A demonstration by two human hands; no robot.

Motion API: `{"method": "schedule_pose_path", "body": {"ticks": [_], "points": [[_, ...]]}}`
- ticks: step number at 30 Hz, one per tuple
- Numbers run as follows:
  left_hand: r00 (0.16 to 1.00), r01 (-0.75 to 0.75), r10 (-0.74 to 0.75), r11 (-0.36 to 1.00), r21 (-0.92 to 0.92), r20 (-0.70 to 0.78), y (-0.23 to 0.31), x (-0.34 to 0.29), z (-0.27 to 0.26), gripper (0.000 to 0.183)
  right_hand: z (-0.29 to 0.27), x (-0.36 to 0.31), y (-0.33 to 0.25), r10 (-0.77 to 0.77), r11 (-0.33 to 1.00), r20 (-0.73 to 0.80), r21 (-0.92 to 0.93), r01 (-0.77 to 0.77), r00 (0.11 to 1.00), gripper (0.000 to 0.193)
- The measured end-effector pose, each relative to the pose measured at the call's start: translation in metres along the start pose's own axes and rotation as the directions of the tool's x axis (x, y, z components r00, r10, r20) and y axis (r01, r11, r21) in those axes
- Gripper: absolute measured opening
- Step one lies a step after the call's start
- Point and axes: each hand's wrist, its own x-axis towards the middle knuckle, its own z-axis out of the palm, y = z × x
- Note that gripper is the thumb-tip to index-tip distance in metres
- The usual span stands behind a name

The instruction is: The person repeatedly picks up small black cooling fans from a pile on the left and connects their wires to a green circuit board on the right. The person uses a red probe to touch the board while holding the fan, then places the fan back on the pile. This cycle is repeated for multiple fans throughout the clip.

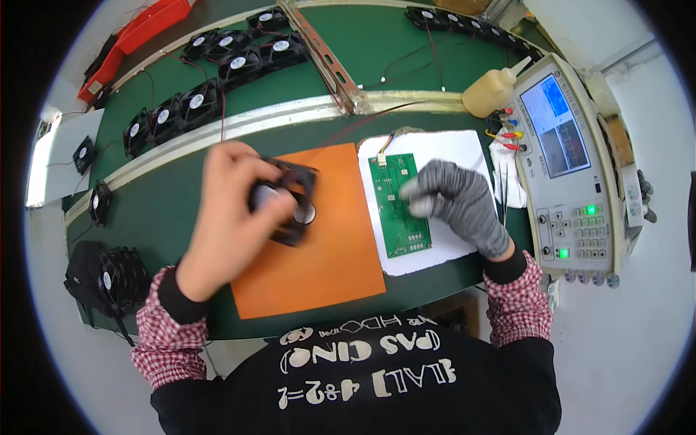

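My bare left hand (235, 206) grips a black square cooling fan (305, 214), thumb across its front and fingers over its far side. The fan is tilted and slightly blurred above an orange mat (326, 268). Over the right edge of a green circuit board (399, 225) is my right hand (460, 203), in a grey knit glove. Its thumb and fingers are drawn together; anything between them is too small or hidden to make out. The board lies on a white sheet (464, 145), and a white connector (382, 159) with thin wires sits at its far end.
A test instrument (573, 167) with a lit screen stands at the right, beside a yellowish squeeze bottle (489, 90) and tweezers (502, 192). More black fans (196, 101) stand beyond a pale rail (275, 116). A fan cluster (109, 279) rests at the near left.
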Motion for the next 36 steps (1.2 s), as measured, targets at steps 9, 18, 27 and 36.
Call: {"method": "schedule_pose_path", "body": {"ticks": [9,18,27,36], "points": [[0.982,-0.124,0.143,0.982,-0.145,0.125,0.002,-0.006,0.028,0.099,0.008,0.002,0.022,0.085,0.996,-0.076,0.040,-0.082,0.994,0.045],[0.977,-0.084,0.087,0.996,-0.024,0.196,0.002,-0.010,0.033,0.104,0.012,0.001,0.031,-0.001,0.994,-0.199,-0.111,-0.022,0.980,0.026],[0.977,-0.103,0.106,0.994,-0.024,0.184,0.003,-0.009,0.033,0.104,0.009,0.002,0.031,-0.469,0.606,0.047,-0.709,0.360,0.882,0.025],[0.883,-0.402,0.463,0.831,0.385,-0.076,0.022,-0.015,0.013,0.085,0.004,0.008,0.039,-0.368,0.818,-0.012,-0.479,0.317,0.930,0.024]]}}
